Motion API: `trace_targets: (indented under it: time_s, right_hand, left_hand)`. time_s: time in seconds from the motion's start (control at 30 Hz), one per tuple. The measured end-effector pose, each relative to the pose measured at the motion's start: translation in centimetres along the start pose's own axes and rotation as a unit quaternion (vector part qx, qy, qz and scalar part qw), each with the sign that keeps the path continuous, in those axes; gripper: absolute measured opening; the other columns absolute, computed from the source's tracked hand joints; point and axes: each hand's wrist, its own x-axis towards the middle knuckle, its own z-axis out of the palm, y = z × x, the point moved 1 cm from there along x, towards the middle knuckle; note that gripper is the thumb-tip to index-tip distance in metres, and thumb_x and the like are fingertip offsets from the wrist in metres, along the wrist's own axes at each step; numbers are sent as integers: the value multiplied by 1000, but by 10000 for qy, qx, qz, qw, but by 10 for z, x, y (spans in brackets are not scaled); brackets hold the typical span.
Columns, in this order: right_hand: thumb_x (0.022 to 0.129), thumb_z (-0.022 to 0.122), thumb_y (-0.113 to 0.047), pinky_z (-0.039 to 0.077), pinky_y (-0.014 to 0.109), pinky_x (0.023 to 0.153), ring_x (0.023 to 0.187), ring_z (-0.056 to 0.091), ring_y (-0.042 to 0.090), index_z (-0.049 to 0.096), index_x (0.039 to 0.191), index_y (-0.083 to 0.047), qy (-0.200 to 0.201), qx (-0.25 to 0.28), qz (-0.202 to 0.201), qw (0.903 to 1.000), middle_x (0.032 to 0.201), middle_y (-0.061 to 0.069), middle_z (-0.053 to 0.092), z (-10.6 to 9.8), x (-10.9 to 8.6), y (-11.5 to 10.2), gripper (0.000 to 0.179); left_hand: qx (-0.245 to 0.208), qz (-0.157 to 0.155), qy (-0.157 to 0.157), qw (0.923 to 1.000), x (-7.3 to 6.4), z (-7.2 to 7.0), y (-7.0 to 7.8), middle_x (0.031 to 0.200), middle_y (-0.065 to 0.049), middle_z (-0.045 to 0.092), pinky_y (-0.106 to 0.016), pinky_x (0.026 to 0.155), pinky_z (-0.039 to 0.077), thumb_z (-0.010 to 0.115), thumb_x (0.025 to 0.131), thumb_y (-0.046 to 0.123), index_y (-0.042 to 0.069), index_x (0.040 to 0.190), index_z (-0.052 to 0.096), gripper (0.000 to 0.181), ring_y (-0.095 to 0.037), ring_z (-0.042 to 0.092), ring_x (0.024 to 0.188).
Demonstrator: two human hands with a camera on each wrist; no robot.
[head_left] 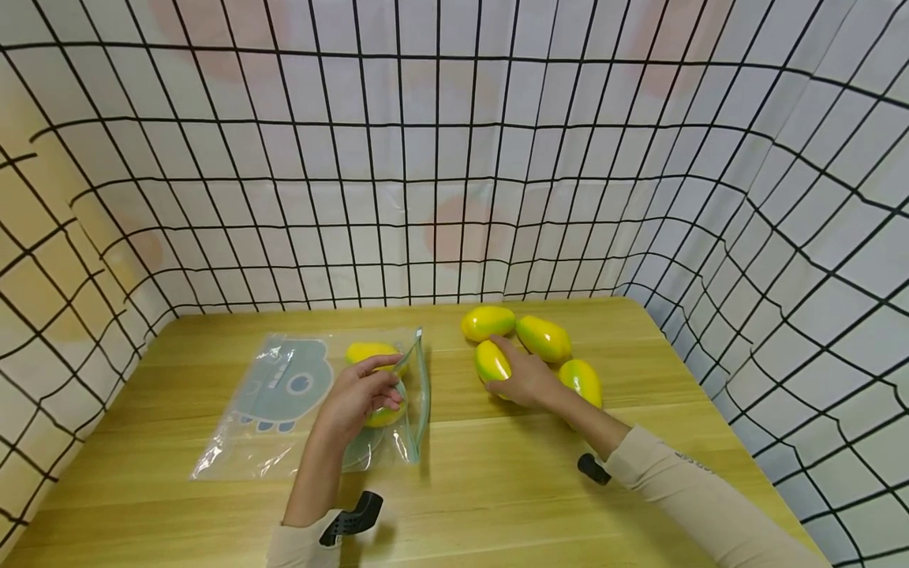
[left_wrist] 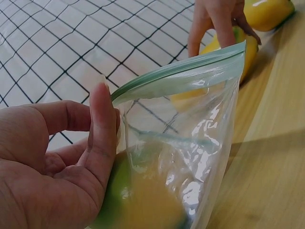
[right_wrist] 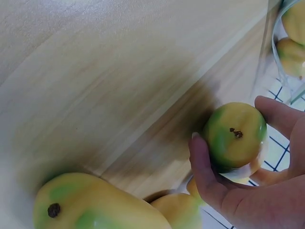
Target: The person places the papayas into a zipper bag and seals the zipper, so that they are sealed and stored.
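Observation:
A clear zip-lock bag [head_left: 234, 450] with a blue cartoon print and a green zip strip lies on the left of the table. My left hand [head_left: 353, 401] pinches the upper side of its mouth between thumb and fingers and lifts it, so the mouth gapes to the right. Inside, near the mouth, are two yellow-green mangoes, a far one [head_left: 365, 351] and a near one [head_left: 383, 416] partly under the hand. My right hand [head_left: 527, 377] grips another mango [right_wrist: 236, 136], fingers and thumb around its sides; the table's grain shows behind it.
Around the right hand lie three more mangoes: one at the back [head_left: 488, 323], one behind the hand [head_left: 545, 338] and one beside the wrist [head_left: 582, 382]. A black wire grid [head_left: 436, 181] over pale sheeting encloses the wooden table [head_left: 490, 497] at back and sides.

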Motion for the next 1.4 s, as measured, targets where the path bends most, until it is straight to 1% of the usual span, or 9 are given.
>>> trace_targets:
  time_s: [0.13,0.37,0.6,0.7,0.77,0.9,1.07,1.13,1.4]
  right_hand:
    - [90,74,-34,50,56,100,122,59,39,26,160,-22,106,123,20,9999,143,22,57,1,0,1,86]
    - [94,69,-40,49,56,102,125,58,40,31,157,-20,288,274,-71,9992,145,20,55,2,0,1,77]
    - [90,74,-39,55,44,86,99,64,29,38,148,-18,433,400,29,9983,129,18,64,3,2,1,72]
    - [89,75,-41,54,39,78,90,64,26,38,146,-19,459,386,114,9981,126,17,65,5,2,2,72]
    - [88,75,-43,53,37,76,88,63,25,38,147,-21,483,414,154,9979,127,17,65,5,2,2,73]
    - [88,75,-43,54,42,84,96,64,27,37,150,-22,563,543,82,9969,132,17,64,5,2,0,76]
    - [89,74,-43,51,54,98,120,60,36,36,155,-20,547,622,-75,9965,145,16,56,2,2,-5,79]
    - [90,73,-43,50,56,101,126,57,38,36,156,-19,492,645,-134,9966,149,16,52,2,2,-8,79]
    - [87,76,-42,52,52,101,123,59,32,39,155,-18,373,790,-189,9960,144,16,57,1,3,-23,81]
  left_hand:
    - [30,4,10,10000,0,1,0,76,-5,62,-21,61,60,50,100,0,-9,142,49,43,-10,64,60]
    - [29,-11,15,10000,-1,1,0,77,-5,62,-22,62,61,50,100,0,-9,142,49,44,-11,64,60]
    - [37,15,-24,10000,-1,0,-1,77,-5,62,-21,62,60,50,100,0,-9,143,49,44,-11,64,61]
    - [41,6,-39,10000,0,0,-1,76,-5,63,-22,62,61,50,100,0,-9,143,49,44,-10,65,61]
    - [53,2,-39,10000,0,0,-1,75,-5,63,-22,63,61,50,100,1,-8,143,49,43,-11,65,61]
    - [73,-10,-11,10000,0,0,-1,76,-5,63,-22,63,61,50,100,1,-8,143,49,44,-11,64,61]
    - [94,-24,4,10000,0,0,-1,76,-5,62,-22,63,61,51,100,1,-8,143,49,44,-11,64,61]
    - [102,-26,11,9999,0,-1,-1,77,-5,62,-22,63,61,51,100,1,-7,143,49,44,-11,64,61]
    - [86,-16,-26,10000,-1,-1,0,77,-6,62,-22,63,61,50,100,1,-7,143,49,44,-11,64,61]
